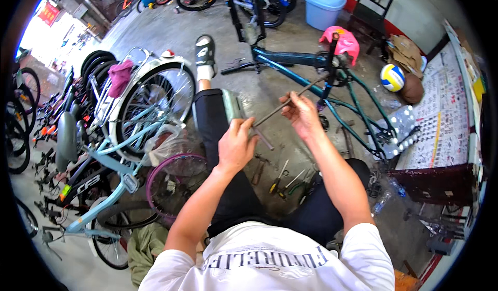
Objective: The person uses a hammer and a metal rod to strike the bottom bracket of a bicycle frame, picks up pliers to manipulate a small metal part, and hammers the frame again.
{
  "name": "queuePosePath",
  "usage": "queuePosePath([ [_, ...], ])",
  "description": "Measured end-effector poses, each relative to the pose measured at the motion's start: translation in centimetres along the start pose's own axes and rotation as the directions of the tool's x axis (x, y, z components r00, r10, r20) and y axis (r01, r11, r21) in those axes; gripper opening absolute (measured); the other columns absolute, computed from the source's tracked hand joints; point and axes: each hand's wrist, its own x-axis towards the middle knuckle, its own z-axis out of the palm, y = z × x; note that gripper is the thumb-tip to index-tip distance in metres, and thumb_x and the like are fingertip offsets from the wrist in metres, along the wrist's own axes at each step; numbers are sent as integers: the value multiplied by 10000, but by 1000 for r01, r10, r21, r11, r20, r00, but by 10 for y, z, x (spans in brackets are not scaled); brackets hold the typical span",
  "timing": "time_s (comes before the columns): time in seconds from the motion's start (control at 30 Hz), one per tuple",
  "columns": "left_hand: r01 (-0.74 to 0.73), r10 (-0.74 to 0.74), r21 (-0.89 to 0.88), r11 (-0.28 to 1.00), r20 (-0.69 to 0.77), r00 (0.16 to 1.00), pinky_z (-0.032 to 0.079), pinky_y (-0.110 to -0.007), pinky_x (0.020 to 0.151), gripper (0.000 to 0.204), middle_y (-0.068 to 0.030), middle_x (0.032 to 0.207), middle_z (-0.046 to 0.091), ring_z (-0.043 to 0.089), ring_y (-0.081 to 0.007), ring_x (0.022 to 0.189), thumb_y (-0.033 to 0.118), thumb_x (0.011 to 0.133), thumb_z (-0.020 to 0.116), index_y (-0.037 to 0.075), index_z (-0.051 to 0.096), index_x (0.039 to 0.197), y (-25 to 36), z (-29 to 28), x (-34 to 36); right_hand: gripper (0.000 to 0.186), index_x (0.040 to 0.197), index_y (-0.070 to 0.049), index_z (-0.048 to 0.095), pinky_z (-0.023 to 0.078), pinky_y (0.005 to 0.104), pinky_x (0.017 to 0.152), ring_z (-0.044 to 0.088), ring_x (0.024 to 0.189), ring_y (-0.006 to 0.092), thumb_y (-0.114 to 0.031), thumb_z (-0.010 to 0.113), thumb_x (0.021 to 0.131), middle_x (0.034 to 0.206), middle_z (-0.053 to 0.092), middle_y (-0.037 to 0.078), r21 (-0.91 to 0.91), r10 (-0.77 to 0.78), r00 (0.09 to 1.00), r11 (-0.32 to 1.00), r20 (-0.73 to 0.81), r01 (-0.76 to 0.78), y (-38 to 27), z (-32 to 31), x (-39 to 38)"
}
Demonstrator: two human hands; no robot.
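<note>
My left hand [237, 145] is closed round the near end of a long, thin metal rod [271, 116], where a short crossbar [265, 140] angles down. My right hand [301, 115] grips the rod higher up, with some fingers curled. The rod's far end reaches the upright tube of a dark teal bicycle frame [288, 63]; whether it touches cannot be told. Below my hands, screwdrivers [279, 178], pliers and other tools lie on the concrete floor between my legs.
At left stand bicycles, including a pale blue one [111, 161], and a purple wheel rim [155, 177]. Behind are blue bicycles [267, 11], a lidded tub [324, 8], a chair [371, 8] and a pink object [342, 42]. At right are a volleyball [392, 77] and a printed board [430, 120].
</note>
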Motion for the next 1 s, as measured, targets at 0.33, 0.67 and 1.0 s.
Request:
queuePosePath([
  [0.33, 330, -342, -145, 933, -67, 937, 488, -341, 555, 288, -63, 798, 645, 624, -190, 610, 235, 993, 664, -1, 660, 1159, -15, 17, -9, 272, 1186, -22, 596, 602, 310, 708, 700, 766, 146, -264, 570, 1064, 1044, 724, 124, 65, -12, 997, 998, 83, 7, -3, -6, 3],
  [0.67, -392, 452, 289, 874, -182, 873, 509, -385, 689, 676, -146, 1104, 631, 645, -302, 842, 18, 825, 732, 8, 474, 1450, -20, 7, 7, 257, 1185, -27, 599, 605, 321, 722, 706, 784, 154, -252, 564, 1066, 1065, 725, 131, 50, 5, 996, 999, 84, -9, -16, -3, 0],
  [1.0, 722, -488, -691, 16, 625, 609, 444, -272, 492, 356, -81, 737, 684, 634, -200, 522, 305, 1072, 542, 28, 662, 883, -16, -1, 27, 263, 1170, -40, 605, 604, 324, 716, 701, 755, 156, -278, 551, 1071, 1042, 732, 144, 108, -18, 998, 994, 56, 12, -10, 5, 7],
])
